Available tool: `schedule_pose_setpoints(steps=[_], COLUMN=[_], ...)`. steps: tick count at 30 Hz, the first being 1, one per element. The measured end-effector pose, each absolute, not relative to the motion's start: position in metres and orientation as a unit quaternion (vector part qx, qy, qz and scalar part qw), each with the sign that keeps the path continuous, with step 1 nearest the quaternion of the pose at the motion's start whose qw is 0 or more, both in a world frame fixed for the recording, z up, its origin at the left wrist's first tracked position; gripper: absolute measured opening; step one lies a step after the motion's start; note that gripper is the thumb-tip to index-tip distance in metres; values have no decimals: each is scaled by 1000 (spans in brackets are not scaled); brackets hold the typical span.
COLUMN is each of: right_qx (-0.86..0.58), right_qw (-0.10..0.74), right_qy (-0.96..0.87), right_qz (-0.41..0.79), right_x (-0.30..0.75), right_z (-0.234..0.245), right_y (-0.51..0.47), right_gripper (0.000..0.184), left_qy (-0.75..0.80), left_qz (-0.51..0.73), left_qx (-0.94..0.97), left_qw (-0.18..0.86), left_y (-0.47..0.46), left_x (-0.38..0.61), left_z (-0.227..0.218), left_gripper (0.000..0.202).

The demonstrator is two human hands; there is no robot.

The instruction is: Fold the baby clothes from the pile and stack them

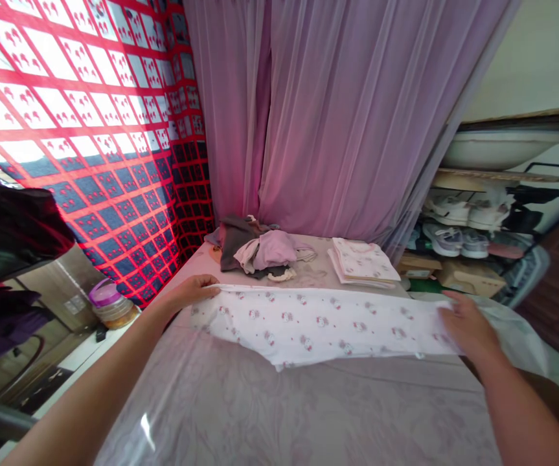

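Note:
A pair of white pants (pixel 308 323) with a small printed cartoon pattern is stretched sideways over the bed, apparently folded lengthwise. My left hand (pixel 196 289) pinches its left end at the upper edge. At the other end my right hand (pixel 468 323) grips the cloth, its fingers partly hidden behind the fabric. Beyond the pants lies a loose pile of clothes (pixel 276 249) in grey, pink and cream. To the right of that pile sits a neat stack of folded white printed clothes (pixel 363 260).
The bed (pixel 308 414) has a pale patterned cover. Purple curtains (pixel 332 116) hang behind it, and a red-checked curtain (pixel 109 129) at the left. On the right is a rack with shoes (pixel 449 239) and boxes (pixel 471 276). A purple-lidded tub (pixel 111 304) stands at left.

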State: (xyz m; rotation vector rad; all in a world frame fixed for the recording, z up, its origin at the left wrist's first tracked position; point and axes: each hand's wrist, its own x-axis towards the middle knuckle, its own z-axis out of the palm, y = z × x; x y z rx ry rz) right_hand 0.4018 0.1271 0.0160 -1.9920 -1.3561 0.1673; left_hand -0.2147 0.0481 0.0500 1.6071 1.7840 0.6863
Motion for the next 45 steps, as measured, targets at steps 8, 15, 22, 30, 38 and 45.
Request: schedule_pose_setpoints(steps=[8, 15, 22, 30, 38, 45], right_qx=[-803, -809, -803, -826, -834, -831], right_qw=[223, 138, 110, 190, 183, 186], right_qy=[-534, -564, -583, -527, -516, -523], right_qz=[140, 93, 62, 59, 69, 37], right_x=[364, 374, 365, 349, 345, 343], right_z=[-63, -60, -57, -59, -49, -44], right_y=[129, 119, 104, 89, 90, 97], right_gripper=[57, 59, 58, 54, 50, 47], left_qy=[789, 811, 801, 531, 513, 487], left_qz=[251, 187, 97, 135, 138, 159], left_qx=[519, 505, 587, 833, 845, 852], left_qw=[212, 227, 64, 79, 64, 104], left_y=[76, 72, 66, 17, -5, -10], left_x=[-200, -213, -198, -95, -64, -59], left_z=[-20, -20, -12, -14, -30, -24], left_gripper=[57, 55, 62, 23, 19, 25])
